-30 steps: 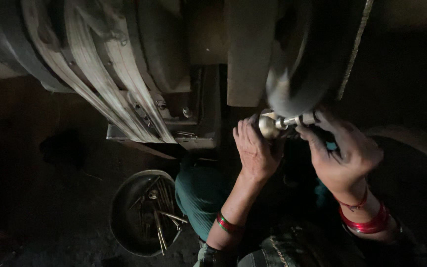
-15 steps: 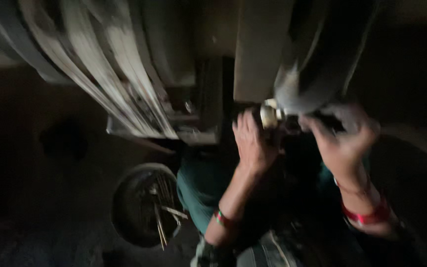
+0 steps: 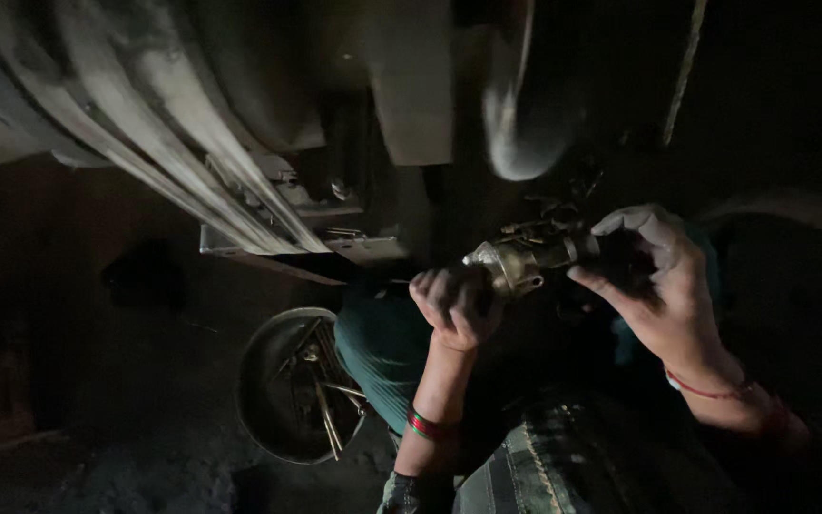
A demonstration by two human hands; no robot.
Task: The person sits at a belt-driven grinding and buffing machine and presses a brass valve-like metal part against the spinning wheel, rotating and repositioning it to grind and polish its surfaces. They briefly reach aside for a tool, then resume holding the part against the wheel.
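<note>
Gripping a small brass-coloured metal fitting (image 3: 523,262) between them, both hands are working just below a blurred grey grinding wheel (image 3: 525,133). The left hand (image 3: 456,306) is curling shut around the fitting's near end; the right hand (image 3: 654,276) is pinching its far end. A round dark metal bowl of rods (image 3: 299,385) is sitting lower left.

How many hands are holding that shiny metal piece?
2: the left hand grips the metal piece at its near end, and the right hand pinches its far end. No other hands show in the dark.
</note>
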